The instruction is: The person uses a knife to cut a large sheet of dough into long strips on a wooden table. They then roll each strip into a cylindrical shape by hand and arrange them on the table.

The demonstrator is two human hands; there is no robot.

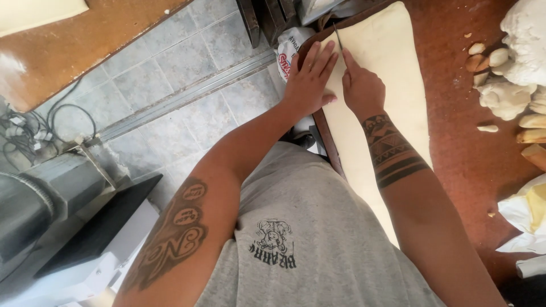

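A long, flat sheet of pale dough lies on a reddish-brown worktable. My left hand rests flat on the sheet's near edge, fingers spread. Beside it, my right hand grips a thin knife whose blade points away from me and meets the dough near its edge. Both forearms are tattooed.
Lumps and small rolls of dough sit at the table's right side, with a white bag lower right. A printed sack leans by the table edge. Grey floor tiles, cables and a dark machine lie left.
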